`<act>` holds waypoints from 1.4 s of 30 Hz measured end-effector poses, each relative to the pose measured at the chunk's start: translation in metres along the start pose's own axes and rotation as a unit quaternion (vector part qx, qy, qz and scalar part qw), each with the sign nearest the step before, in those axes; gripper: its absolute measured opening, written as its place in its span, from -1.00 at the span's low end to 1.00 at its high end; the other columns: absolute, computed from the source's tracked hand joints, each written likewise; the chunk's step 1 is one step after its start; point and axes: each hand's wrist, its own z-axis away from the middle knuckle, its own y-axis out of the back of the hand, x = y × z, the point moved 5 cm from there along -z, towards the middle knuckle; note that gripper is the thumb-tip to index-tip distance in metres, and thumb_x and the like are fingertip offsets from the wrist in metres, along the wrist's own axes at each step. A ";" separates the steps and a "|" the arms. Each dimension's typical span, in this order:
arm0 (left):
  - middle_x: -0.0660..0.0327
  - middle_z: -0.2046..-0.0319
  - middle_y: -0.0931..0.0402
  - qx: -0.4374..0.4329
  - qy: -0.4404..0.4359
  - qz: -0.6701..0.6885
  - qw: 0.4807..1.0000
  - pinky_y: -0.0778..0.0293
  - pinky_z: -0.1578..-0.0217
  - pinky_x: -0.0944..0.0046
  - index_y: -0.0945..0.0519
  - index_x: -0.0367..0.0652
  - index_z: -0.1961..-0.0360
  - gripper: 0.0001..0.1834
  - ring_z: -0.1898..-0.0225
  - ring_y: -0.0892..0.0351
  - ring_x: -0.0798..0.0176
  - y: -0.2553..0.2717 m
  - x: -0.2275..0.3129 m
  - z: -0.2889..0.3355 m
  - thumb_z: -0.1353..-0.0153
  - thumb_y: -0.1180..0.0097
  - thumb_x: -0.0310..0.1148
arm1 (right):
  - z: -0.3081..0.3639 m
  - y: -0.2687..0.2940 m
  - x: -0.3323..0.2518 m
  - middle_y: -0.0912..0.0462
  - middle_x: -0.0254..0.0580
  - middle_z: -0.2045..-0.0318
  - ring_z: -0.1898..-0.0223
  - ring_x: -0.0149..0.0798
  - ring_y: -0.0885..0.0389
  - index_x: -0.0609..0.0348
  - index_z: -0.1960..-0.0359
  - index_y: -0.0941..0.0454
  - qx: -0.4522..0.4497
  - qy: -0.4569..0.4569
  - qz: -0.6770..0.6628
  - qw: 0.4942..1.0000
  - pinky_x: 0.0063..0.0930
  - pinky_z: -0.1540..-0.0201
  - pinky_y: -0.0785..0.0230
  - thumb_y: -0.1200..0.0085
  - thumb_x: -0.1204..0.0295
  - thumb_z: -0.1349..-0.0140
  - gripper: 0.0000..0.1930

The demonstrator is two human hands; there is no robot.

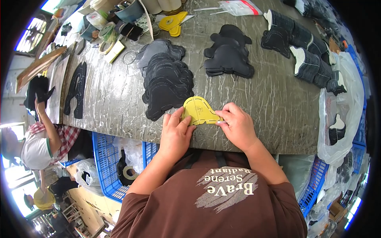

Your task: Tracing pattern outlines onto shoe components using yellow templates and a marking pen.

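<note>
At the table [278, 107], a yellow template [201, 110] is held.
Its sides are gripped by the left hand [176, 133] and right hand [239, 126], fingers closed on it.

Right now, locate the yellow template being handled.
In the head view, the yellow template is central, between left hand and right hand, below and right of the overlapping black pieces on the table.

Daylight is entering through the windows [31, 35] at left, which are washing out to white. Glare is streaking the left part of the counter [105, 85]. Fisheye distortion is bowing its near edge. The centre is reading sharp; the dark-rimmed margins are softening.
</note>
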 end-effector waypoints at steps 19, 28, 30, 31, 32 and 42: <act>-0.18 -0.10 -0.39 -0.146 -0.111 -0.176 0.967 -0.37 -0.07 0.05 -0.47 -0.29 -0.16 -0.42 -0.02 -0.44 -0.11 -0.011 0.032 -0.002 -0.01 -0.05 -0.48 | 0.000 0.000 -0.001 -0.50 -0.26 0.30 0.27 -0.15 -0.59 0.12 0.27 -0.64 -0.004 -0.012 0.003 1.000 -0.27 0.25 -0.48 -0.28 0.48 0.01 -0.78; -0.15 -0.08 -0.40 -0.154 -0.113 -0.192 0.963 -0.42 0.00 0.08 -0.48 -0.24 -0.16 -0.41 0.00 -0.45 -0.06 -0.013 0.030 -0.003 0.01 -0.08 -0.45 | -0.003 0.023 -0.012 -0.52 -0.05 0.32 0.33 -0.02 -0.58 0.24 0.31 -0.41 0.076 0.011 -0.102 0.992 -0.26 0.29 -0.41 -0.09 0.53 -0.23 -0.90; -0.13 -0.08 -0.41 -0.154 -0.114 -0.195 0.962 -0.44 0.02 0.10 -0.48 -0.24 -0.16 -0.41 0.01 -0.46 -0.04 -0.013 0.030 -0.005 0.01 -0.09 -0.45 | 0.001 0.015 -0.010 -0.53 -0.04 0.35 0.35 -0.02 -0.59 0.25 0.32 -0.40 0.060 -0.019 -0.162 0.985 -0.27 0.31 -0.42 -0.08 0.55 -0.24 -0.91; -0.11 -0.07 -0.42 -0.156 -0.112 -0.189 0.963 -0.45 0.02 0.11 -0.49 -0.23 -0.15 -0.41 0.03 -0.47 -0.02 -0.012 0.030 -0.006 0.02 -0.10 -0.45 | 0.002 0.009 -0.008 -0.54 -0.04 0.39 0.37 -0.02 -0.61 0.25 0.32 -0.40 0.044 -0.048 -0.223 0.973 -0.28 0.32 -0.44 -0.07 0.57 -0.24 -0.91; -0.08 -0.06 -0.43 -0.159 -0.109 -0.183 0.964 -0.45 0.03 0.13 -0.50 -0.23 -0.14 -0.42 0.05 -0.48 0.00 -0.012 0.030 -0.007 0.02 -0.10 -0.45 | 0.003 0.005 -0.009 -0.54 -0.04 0.39 0.37 -0.02 -0.61 0.25 0.32 -0.40 0.044 -0.048 -0.223 0.973 -0.28 0.32 -0.44 -0.07 0.57 -0.24 -0.91; -0.03 -0.03 -0.49 -0.132 -0.102 -0.168 0.972 -0.47 0.04 0.16 -0.53 -0.30 -0.07 -0.47 0.09 -0.51 0.05 -0.010 0.026 -0.008 0.03 -0.09 -0.46 | 0.001 -0.001 -0.012 -0.59 -0.05 0.43 0.39 -0.02 -0.64 0.23 0.34 -0.40 0.043 -0.021 -0.221 0.974 -0.29 0.34 -0.47 -0.07 0.62 -0.21 -0.90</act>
